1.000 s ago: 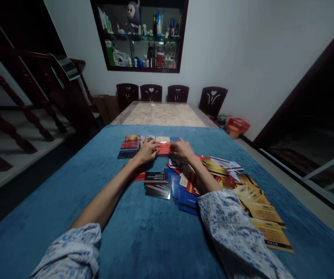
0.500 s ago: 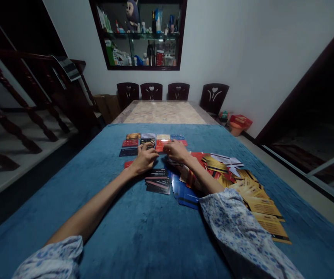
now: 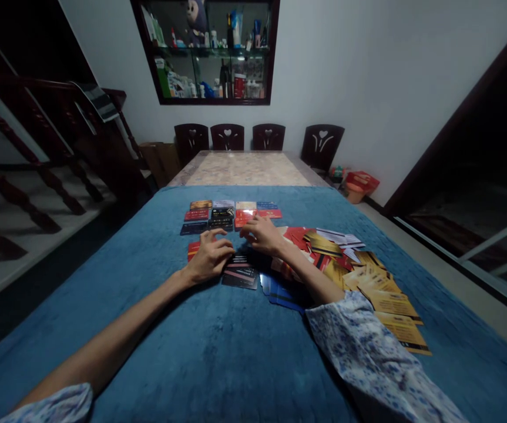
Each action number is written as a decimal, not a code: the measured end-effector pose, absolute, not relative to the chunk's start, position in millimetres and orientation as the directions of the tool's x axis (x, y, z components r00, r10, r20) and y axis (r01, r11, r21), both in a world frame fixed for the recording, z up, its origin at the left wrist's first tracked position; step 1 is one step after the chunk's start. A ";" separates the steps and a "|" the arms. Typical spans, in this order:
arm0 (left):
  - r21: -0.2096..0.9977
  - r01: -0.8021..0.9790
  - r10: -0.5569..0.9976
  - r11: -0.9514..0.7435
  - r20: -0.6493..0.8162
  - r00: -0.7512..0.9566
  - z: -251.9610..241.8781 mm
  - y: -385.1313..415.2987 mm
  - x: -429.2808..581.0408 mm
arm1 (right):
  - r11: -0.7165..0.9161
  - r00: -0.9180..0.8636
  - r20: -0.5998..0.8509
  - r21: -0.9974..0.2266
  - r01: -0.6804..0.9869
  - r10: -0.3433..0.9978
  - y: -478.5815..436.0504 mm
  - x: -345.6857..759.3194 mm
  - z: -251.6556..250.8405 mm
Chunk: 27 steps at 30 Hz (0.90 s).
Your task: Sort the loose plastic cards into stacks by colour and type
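Blue cloth (image 3: 200, 364) spreads wide leftward, gold cards (image 3: 394, 302) fanned toward its right edge. The left hand (image 3: 210, 257) curls loosely beside black cards (image 3: 241, 278), the right hand (image 3: 265, 236) half-bent by a red card (image 3: 244, 217); whether either holds any, I cannot tell. Past four rear cards (image 3: 246, 205) come four chairs (image 3: 268, 141) and a wall cabinet (image 3: 215, 101) containing bottles (image 3: 229, 30) and a plush toy (image 3: 196, 17)
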<state>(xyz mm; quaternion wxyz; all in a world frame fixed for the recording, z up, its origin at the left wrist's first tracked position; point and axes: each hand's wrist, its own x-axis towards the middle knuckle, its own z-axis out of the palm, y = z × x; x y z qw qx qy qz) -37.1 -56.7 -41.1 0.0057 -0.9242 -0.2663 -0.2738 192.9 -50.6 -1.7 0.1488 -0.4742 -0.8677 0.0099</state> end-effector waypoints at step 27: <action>0.234 0.474 0.527 -0.849 0.437 0.728 -50.5 -66.9 -42.1 | 0.622 -0.584 0.219 -0.204 0.756 0.782 -108.7 204.3 -38.2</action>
